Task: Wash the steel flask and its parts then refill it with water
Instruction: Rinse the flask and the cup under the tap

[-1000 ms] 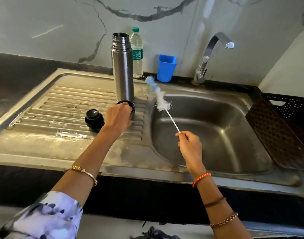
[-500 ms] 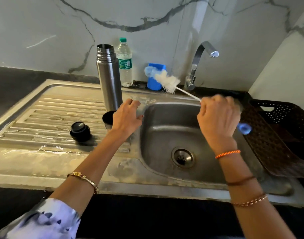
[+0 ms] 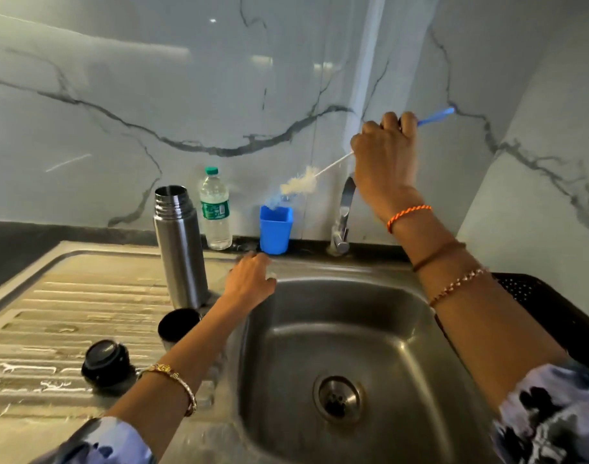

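The steel flask (image 3: 181, 249) stands upright and uncapped on the drainboard (image 3: 62, 316). Its steel cup lid (image 3: 179, 326) sits in front of it, and the black stopper (image 3: 106, 361) lies further left. My right hand (image 3: 385, 162) is raised in front of the tap and grips the bottle brush (image 3: 299, 185) by its thin stem, the bristle end pointing down at the mouth of the blue holder cup (image 3: 275, 234). My left hand (image 3: 251, 283) hovers empty at the sink's back left corner, fingers loosely curled.
A plastic water bottle (image 3: 215, 212) stands behind the flask against the marble wall. The tap (image 3: 344, 222) is partly hidden by my right hand. The sink basin (image 3: 370, 336) holds only its drain (image 3: 338, 398). A dark perforated basket (image 3: 550, 313) sits at the right.
My left hand let go of the cup lid and moved back and right. My right hand turned the brush over, lifted it and carried its bristle end to the blue cup.
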